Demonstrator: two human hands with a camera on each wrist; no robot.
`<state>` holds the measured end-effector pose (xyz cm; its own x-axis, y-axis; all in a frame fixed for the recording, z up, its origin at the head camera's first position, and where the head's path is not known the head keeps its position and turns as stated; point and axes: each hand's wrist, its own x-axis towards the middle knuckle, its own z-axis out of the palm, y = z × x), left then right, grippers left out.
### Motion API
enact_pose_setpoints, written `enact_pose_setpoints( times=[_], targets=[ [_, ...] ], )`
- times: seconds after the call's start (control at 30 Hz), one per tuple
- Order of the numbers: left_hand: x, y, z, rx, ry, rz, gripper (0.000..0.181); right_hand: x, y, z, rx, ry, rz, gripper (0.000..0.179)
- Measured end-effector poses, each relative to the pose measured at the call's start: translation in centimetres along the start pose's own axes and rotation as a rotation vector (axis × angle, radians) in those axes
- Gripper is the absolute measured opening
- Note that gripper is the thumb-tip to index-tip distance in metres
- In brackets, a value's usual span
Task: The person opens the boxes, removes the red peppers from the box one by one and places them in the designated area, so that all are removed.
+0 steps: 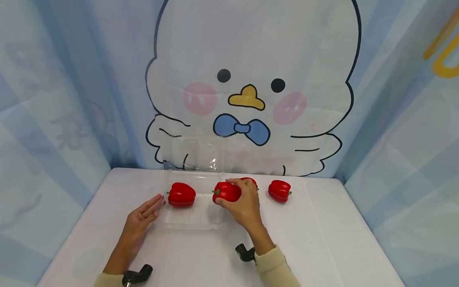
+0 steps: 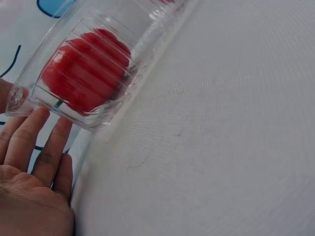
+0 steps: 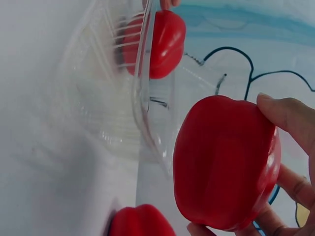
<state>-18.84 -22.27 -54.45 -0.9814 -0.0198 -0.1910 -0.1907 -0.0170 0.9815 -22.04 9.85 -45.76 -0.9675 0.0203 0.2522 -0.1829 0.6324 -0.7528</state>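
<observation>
Only my head view shows the stem [image 1: 215, 192] of the glossy red pepper [image 1: 227, 193] my right hand [image 1: 247, 204] grips, left hand [image 1: 142, 217] uncurled.

The right hand [image 3: 295, 188] grips a red bell pepper [image 3: 224, 164] beside a clear ribbed plastic container [image 3: 140, 101]. Container contents: second pepper [image 3: 167, 45]. Third pepper [image 3: 140, 222]: partly visible, bottom edge.
</observation>
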Motion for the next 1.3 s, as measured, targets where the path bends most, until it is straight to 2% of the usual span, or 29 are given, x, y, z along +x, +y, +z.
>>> enact_pose_setpoints(
  times=[0.73,1.3],
  targets=[
    [-0.1,0.1,0.0,-0.009,-0.004,0.004,0.060,-0.6,3.4,-2.1,-0.061,0.067,0.076,0.070],
    [-0.2,0.1,0.1,-0.031,-0.011,-0.002,0.060,-1.5,5.4,-2.4,-0.104,0.063,0.088,0.066]
  ],
)
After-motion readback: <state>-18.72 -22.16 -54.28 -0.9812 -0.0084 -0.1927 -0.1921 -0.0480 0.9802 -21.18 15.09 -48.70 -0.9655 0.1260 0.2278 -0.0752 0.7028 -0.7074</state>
